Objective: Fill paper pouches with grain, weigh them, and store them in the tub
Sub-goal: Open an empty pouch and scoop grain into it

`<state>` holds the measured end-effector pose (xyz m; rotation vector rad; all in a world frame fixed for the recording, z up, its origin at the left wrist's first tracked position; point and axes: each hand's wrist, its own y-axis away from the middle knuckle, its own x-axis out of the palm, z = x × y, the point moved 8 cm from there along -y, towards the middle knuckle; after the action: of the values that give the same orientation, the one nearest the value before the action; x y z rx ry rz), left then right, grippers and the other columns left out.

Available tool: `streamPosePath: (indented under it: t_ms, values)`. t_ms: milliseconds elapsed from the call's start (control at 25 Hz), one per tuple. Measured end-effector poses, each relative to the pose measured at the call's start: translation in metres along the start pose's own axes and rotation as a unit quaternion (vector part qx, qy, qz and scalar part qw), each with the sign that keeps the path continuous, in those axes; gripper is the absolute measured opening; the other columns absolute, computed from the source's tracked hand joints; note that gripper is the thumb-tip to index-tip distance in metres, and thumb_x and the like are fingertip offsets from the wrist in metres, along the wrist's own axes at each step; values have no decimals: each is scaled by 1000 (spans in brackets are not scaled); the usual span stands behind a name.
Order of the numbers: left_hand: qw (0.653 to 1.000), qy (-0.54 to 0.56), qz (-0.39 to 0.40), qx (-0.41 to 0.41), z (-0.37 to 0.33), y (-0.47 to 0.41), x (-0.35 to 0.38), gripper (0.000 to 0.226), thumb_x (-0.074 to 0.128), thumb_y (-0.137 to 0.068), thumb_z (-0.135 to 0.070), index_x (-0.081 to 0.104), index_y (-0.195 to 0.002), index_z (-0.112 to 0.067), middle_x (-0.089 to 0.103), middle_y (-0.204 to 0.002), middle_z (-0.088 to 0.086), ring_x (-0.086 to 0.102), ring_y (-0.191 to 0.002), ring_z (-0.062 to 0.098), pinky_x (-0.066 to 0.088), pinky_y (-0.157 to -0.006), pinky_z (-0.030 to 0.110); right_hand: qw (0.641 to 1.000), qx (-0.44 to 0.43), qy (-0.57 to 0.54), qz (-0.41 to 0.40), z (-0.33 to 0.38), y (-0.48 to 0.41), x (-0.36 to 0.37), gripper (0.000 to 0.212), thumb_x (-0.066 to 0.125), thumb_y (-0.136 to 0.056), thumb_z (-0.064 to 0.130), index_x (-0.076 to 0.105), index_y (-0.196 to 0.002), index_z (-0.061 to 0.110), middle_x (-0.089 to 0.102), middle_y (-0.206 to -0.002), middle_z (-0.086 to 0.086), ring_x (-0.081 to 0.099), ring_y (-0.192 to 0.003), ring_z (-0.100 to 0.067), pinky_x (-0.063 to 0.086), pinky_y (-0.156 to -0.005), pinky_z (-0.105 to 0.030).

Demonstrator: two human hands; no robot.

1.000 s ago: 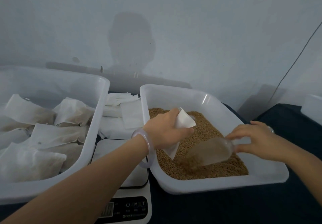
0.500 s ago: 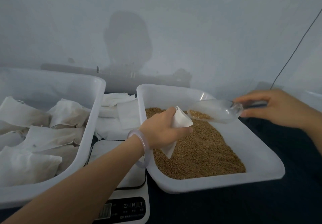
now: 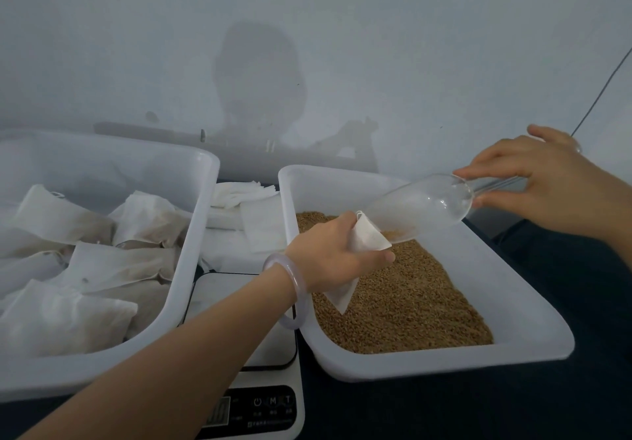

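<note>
The left hand (image 3: pixel 333 255) is gripping a paper pouch (image 3: pixel 367 238) at centre frame; the right hand (image 3: pixel 547 186) is pinching a clear scoop (image 3: pixel 420 207), holding it tilted at the pouch's mouth.

The bench (image 3: pixel 513 405) is dark, almost black. Two white plastic tubs sit on it side by side. The left tub (image 3: pixel 203 220) is full of stuffed paper pouches (image 3: pixel 113 268). The right tub (image 3: pixel 444 361) holds brown grain (image 3: pixel 410 302). A white kitchen scale (image 3: pixel 266 405) sits at the front, squeezed in close between the two tubs. Behind the scale lies a pile of flat empty pouches (image 3: pixel 260 231).
</note>
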<state>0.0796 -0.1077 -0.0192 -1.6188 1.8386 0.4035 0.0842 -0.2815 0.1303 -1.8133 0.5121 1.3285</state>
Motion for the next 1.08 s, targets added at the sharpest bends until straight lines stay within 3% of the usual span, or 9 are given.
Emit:
streamPosePath:
  t_ms: [160, 320, 440, 600, 680, 760, 880, 960, 1080]
  values:
    - [1000, 7, -11, -2, -1, 1, -2, 47, 59, -78, -63, 49, -103, -24, 62, -95, -7, 61, -85, 14, 52, -78, 38, 987, 59, -122, 82, -18, 14, 27, 38, 75, -70, 33, 60, -99, 52, 63, -100, 24, 55, -95, 8, 37, -94, -27]
    - [997, 58, -41, 6, -1, 3, -7, 30, 58, -83, -54, 48, -86, -27, 62, -83, -6, 62, -77, 15, 51, -70, 35, 971, 112, -163, 135, -39, 40, 61, 39, 69, -64, 47, 58, -100, 53, 61, -102, 32, 49, -97, 24, 38, -80, -14]
    - [985, 154, -78, 21, -4, 8, -15, 18, 54, -91, -41, 54, -86, -23, 63, -76, -6, 62, -69, 12, 52, -68, 32, 966, 123, -153, 168, -39, 53, 89, 32, 70, -76, 38, 53, -99, 51, 56, -99, 32, 49, -93, 25, 39, -68, -7]
    - [963, 247, -103, 37, -16, 20, -32, 16, 52, -94, -28, 60, -84, -19, 67, -73, 2, 63, -66, 13, 52, -63, 24, 959, 89, -116, 242, 0, 51, 145, 20, 67, -84, 33, 57, -100, 40, 60, -98, 19, 58, -93, 2, 49, -80, -19]
    - [964, 249, -85, 36, -22, 28, -43, 18, 55, -93, -30, 64, -83, -19, 69, -68, -3, 66, -63, 11, 53, -59, 21, 953, 78, -101, 275, 14, 48, 163, 19, 67, -85, 34, 57, -100, 39, 60, -100, 16, 56, -91, 1, 48, -81, -21]
    - [968, 242, -59, 34, -24, 37, -61, 24, 54, -92, -33, 70, -93, -15, 73, -78, 0, 69, -73, 13, 56, -66, 24, 948, 93, -83, 292, 17, 44, 167, 26, 68, -83, 38, 55, -106, 41, 58, -110, 19, 54, -96, 2, 44, -85, -18]
    - [969, 236, 26, 73, -30, 52, -90, 33, 46, -92, -42, 68, -107, -21, 72, -101, -7, 67, -90, 3, 51, -73, 13, 949, 102, -227, 193, 38, 24, 136, 45, 67, -70, 60, 54, -111, 49, 57, -110, 31, 55, -107, 6, 44, -95, -18]
    - [978, 161, 78, 104, -30, 59, -99, 39, 37, -91, -45, 59, -120, -30, 54, -131, -18, 51, -116, -7, 41, -92, 10, 893, 57, -430, 122, 77, 5, 107, 40, 68, -69, 62, 62, -107, 50, 66, -109, 24, 60, -105, 5, 48, -94, -19]
    - [988, 93, 88, 91, -14, 60, -105, 54, 31, -86, -52, 24, -139, -44, 37, -145, -20, 32, -132, -7, 26, -112, 23, 762, -61, -622, 170, 152, -16, 96, 43, 72, -78, 24, 61, -120, 26, 68, -116, 1, 61, -113, -16, 50, -95, -31]
